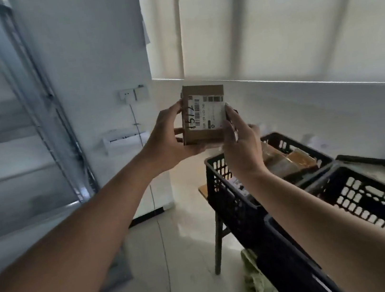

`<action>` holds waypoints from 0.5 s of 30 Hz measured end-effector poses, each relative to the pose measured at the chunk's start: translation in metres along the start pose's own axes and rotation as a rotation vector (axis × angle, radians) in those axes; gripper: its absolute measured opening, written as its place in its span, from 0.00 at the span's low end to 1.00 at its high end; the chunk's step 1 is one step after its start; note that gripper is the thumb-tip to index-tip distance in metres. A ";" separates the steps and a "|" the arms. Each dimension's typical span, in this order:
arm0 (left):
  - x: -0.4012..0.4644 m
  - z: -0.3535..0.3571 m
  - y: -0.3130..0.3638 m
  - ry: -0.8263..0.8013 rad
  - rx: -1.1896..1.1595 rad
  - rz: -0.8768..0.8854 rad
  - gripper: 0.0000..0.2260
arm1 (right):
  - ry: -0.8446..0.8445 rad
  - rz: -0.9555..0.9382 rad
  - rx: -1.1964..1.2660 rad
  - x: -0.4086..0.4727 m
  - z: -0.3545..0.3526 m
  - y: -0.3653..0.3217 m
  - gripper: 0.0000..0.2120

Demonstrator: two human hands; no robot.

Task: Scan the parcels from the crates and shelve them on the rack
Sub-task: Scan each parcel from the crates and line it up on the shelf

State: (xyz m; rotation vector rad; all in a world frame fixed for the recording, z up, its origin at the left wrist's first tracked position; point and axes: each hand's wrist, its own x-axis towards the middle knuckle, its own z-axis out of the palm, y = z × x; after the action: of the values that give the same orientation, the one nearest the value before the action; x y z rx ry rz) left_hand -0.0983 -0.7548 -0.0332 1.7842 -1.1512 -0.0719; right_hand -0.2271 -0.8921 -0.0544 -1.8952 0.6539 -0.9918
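A small brown cardboard parcel (204,114) with a white barcode label and black handwritten marks is raised in front of me, label facing me. My left hand (168,139) grips its left side and underside. My right hand (241,146) holds its right edge, fingers curled round it. Below on the right stands a black plastic crate (225,191) with several brown parcels (288,159) inside. The metal rack (39,113) rises at the left, blurred.
A second black crate (374,198) sits at the right, both on a small table with dark legs (217,247). A cable (161,238) hangs down the white wall from a socket (132,95). Green cloth (257,283) lies below the table. Pale tiled floor spreads between rack and table.
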 end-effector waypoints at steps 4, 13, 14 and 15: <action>-0.040 -0.090 -0.019 0.152 0.046 -0.023 0.49 | -0.091 -0.103 0.063 -0.023 0.078 -0.052 0.21; -0.145 -0.290 -0.061 0.352 0.109 -0.071 0.47 | -0.243 -0.205 0.185 -0.101 0.258 -0.173 0.22; -0.157 -0.310 -0.065 0.375 0.119 -0.073 0.46 | -0.269 -0.210 0.194 -0.110 0.277 -0.185 0.22; -0.169 -0.329 -0.071 0.402 0.131 -0.077 0.45 | -0.297 -0.220 0.198 -0.118 0.295 -0.197 0.22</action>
State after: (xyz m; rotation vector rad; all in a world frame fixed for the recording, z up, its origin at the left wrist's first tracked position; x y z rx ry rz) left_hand 0.0222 -0.4015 0.0161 1.8503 -0.8134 0.3103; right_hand -0.0340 -0.5743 -0.0151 -1.9123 0.1700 -0.8502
